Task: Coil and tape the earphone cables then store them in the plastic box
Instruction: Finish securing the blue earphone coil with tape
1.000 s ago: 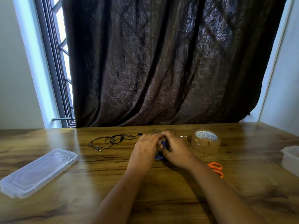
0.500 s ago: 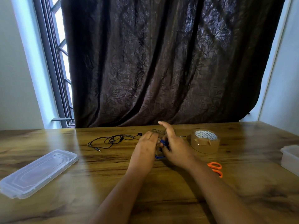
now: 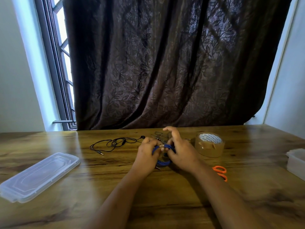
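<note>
Just left of the tape roll (image 3: 209,145), both hands meet with the blue earphone cable (image 3: 163,162) coiled between them. The left hand (image 3: 146,156) grips the coil's left side, fingers curled round it. The right hand (image 3: 182,152) pinches the other side (forefinger lifted clear). The black earphones (image 3: 113,143) lie loose farther left of the roll, the lid (image 3: 38,177) farther still. The plastic box (image 3: 296,162) sits well to the roll's right, with orange scissors (image 3: 220,172) on the roll's near side.
</note>
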The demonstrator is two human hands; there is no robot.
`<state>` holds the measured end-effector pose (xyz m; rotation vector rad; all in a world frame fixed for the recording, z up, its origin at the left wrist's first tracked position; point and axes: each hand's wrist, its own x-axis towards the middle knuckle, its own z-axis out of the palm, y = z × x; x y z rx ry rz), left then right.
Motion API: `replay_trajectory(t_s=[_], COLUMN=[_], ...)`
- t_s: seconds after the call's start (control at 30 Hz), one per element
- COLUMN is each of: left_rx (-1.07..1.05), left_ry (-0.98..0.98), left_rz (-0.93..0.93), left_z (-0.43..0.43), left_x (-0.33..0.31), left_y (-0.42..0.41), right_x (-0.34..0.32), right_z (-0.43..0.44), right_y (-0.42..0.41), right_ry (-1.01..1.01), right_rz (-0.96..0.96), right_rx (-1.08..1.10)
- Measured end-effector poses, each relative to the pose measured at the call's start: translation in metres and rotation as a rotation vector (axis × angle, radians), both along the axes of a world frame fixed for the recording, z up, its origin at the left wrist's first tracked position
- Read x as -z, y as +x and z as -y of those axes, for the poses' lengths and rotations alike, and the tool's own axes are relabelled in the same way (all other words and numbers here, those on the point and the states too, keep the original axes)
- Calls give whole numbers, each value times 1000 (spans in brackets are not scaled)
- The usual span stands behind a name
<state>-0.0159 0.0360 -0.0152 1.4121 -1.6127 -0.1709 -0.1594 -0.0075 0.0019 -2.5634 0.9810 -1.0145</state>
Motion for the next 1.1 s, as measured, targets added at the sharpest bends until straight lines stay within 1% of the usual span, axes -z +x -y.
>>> replay_trajectory(t_s=[0.13,0.27,0.5,0.7,0.87,0.97,1.1], left_rx=[-48,-72,-143,-178,-190,-192,-184], left_ry=[9,-25,-116,-166,-161,-164,-166], left_rz=[-60,-21,52,104,120,80,28], left_z=[1,0,-3,-7,-9,-11,-14], left_x=[-2,-1,-2,-4,-5,-7,-9], left_y=[4,5,1,-3,-7,-10,-11], right_x=[-3,-3,-2,-3,-6,-7,-7], right_z=[-3,-3,2,-1,-3,-4,-7], right_y=[-1,0,3,5,5,5,7], right_ry=[17,12,22,106,149,179,292], right_rz=[9,-13,37,128,182,202,247], right_rx=[-54,-41,11,-33,-67,-91,-130])
